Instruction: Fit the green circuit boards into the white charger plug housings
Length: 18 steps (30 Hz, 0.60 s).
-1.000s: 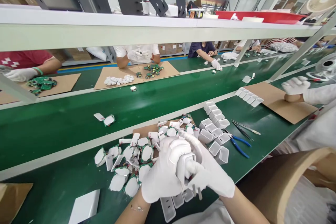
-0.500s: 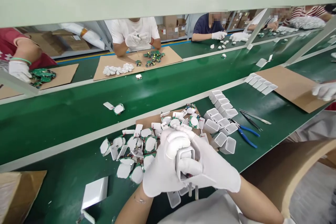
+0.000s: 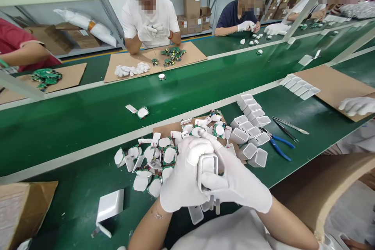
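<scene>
While in two hands (image 3: 184, 174) (image 3: 238, 181), one box (image 3: 200, 174)

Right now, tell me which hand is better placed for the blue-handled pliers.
Probably the right hand: the blue-handled pliers lie on its side, farther from the left hand. Both hold the white casing, though, so neither is free.

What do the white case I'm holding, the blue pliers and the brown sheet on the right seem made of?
Case: probably smooth, hard plastic, going by its even, moulded-looking rim.
Pliers: seemingly metal head, by its grey tone; the smooth blue handles could be plastic or rubber.
Sheet: likely cardboard, matt, from its dull brown face and straight edges.
</scene>
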Available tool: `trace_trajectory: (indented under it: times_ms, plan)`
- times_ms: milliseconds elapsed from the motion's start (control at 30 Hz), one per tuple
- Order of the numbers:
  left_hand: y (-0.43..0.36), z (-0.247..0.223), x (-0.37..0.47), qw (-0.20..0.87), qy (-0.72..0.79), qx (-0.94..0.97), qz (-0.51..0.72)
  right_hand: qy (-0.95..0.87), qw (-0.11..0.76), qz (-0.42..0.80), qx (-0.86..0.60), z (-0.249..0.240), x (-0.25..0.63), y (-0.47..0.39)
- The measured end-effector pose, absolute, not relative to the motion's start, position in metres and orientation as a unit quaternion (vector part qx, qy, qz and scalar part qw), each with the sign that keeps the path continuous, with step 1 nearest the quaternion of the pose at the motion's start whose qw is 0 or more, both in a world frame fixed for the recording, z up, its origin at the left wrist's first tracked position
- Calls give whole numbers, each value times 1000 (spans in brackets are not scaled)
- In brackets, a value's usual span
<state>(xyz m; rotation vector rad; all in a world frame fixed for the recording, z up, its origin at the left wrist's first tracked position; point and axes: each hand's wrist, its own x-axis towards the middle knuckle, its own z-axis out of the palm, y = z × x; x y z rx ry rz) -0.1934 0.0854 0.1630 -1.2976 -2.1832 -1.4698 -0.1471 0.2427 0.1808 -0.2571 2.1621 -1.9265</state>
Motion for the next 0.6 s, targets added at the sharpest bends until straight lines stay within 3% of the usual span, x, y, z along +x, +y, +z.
trace_trajectory:
  times_ms: [100,167,300,433,600]
  plan:
    - [87,165,-194,69,-764,-399,-503,709,107,-693,-72,172,-140,248]
    - [89,165,-194,51,-795,-357,-488,674,47,-733,-82,166,-134,255]
    - [101,161,-196,89,-845,-320,-420,682,-178,-700,-113,158,-119,267]
    - [127,165,-207,166,-858,-378,-304,729,-367,-577,-16,150,-106,276]
    - [182,184,-222,250,-821,-503,-100,687,-428,-571,135,134,-95,295]
